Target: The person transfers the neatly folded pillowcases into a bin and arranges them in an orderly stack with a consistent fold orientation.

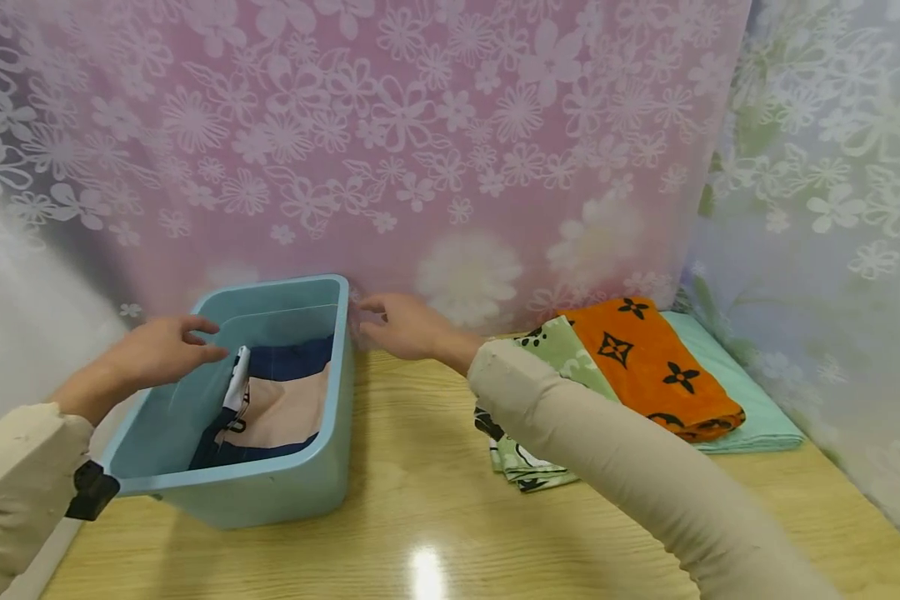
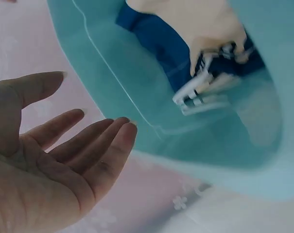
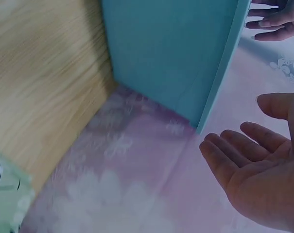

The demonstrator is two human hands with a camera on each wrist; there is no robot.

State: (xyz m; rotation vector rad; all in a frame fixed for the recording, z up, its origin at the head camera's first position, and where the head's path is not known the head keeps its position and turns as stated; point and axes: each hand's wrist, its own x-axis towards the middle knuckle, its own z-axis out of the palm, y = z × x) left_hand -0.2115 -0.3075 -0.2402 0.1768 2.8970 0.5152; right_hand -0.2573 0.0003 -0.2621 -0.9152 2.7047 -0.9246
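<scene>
Bin (image 1: 270, 500): one, light blue, open-topped, upright on the wood-grain worktop (image 1: 420, 475), toward its left edge and close to its back edge.

Contents of bin: beige cloth (image 1: 288, 408), lying flat with dark marking at its left side; navy cloth (image 1: 288, 360), showing beyond the beige piece and again in front of it; white-and-dark fabric piece (image 1: 237, 379), set on edge along the left of the beige cloth.

Left hand (image 1: 161, 354): over the left rim of the bin, palm inward; fingers loosely bent, thumb spread wide from them, nothing held. Contact with the rim cannot be told.

Right hand (image 1: 405, 325): just beside the bin's back right corner; fingers slightly bent, thumb well apart from them, likewise holding nothing.

Sleeves: cream, both arms; a black strap (image 1: 93, 490) at the left cuff.

Textiles, back right corner of worktop: mint cloth (image 1: 765, 417), folded, nearest the right edge; orange towel (image 1: 645, 392) with black motifs, folded, lying partly over the mint; green patterned cloth (image 1: 517, 454), folded, at the orange towel's left, partly hidden by the right sleeve.

Surround: pink curtain (image 1: 420, 150) with white flowers along the back edge; paler floral curtain (image 1: 832, 208) along the right edge.
</scene>
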